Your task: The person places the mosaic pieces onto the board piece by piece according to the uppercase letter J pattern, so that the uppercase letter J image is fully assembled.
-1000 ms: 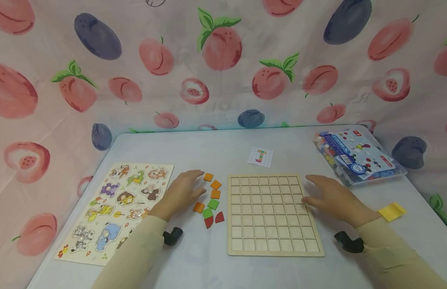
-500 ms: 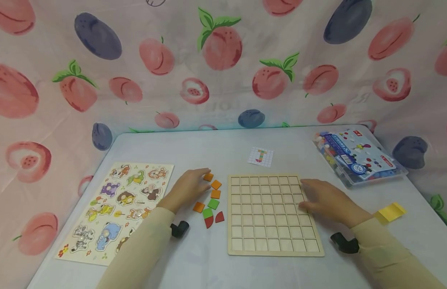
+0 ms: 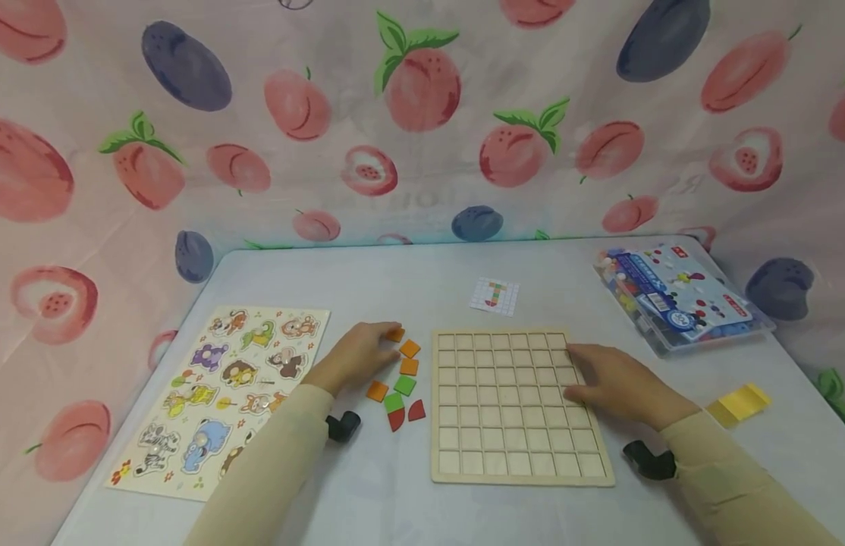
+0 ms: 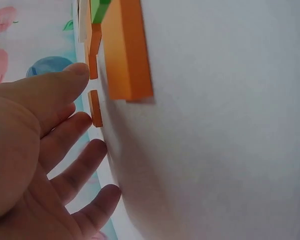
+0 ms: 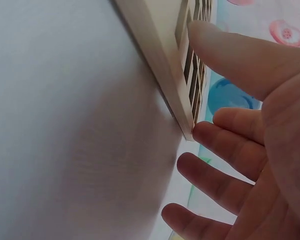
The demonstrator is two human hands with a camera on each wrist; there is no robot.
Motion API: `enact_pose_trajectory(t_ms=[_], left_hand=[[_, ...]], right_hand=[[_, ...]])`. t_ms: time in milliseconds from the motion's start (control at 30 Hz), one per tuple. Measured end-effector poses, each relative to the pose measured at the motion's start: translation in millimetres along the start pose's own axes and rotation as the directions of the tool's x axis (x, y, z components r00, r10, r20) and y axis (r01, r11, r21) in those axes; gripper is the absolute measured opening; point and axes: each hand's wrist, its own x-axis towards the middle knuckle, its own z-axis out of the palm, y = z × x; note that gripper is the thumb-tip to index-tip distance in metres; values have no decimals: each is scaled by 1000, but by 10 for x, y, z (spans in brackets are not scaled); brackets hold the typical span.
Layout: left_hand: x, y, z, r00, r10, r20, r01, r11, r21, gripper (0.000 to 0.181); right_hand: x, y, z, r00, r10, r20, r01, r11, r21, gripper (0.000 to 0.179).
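Loose-fingered, the left hand (image 3: 355,355) is held at the farthest orange tile (image 3: 397,335); the right hand (image 3: 619,383), likewise, at the right edge of the grid board (image 3: 514,418). The box lettering (image 3: 644,279) cannot be read.

Matt wooden board (image 3: 507,396), plastic box (image 3: 683,297), paper card (image 3: 495,296)

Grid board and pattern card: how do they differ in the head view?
Size: the grid board is much larger than the pattern card.
Look: the grid board's cells are bare, pale wood; the pattern card is white with a small coloured figure on its grid.
Place: the grid board lies nearer the person, with the right hand at its edge; the pattern card lies beyond it, clear of both hands.
Shared: both show a square grid and lie flat.
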Motion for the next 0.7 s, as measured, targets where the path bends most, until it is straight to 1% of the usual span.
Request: enact_pose_trajectory(t_ms=[167, 367, 600, 700], left_hand=[[13, -8, 3, 1000, 1, -2, -1, 1000, 27, 48], [17, 11, -5, 1000, -21, -10, 21, 1000, 12, 48], [59, 6, -9, 999, 1, -38, 0, 1000, 25, 43], [69, 0, -9, 999, -8, -48, 8, 1000, 19, 39]], right_hand=[[12, 7, 15, 1000, -11, -4, 11, 1000, -10, 76], [21, 37, 37, 1000, -5, 7, 5, 1000, 9, 75], [22, 38, 30, 1000, -7, -11, 7, 1000, 8, 74], [21, 29, 20, 1000, -6, -11, 6, 1000, 11, 74]])
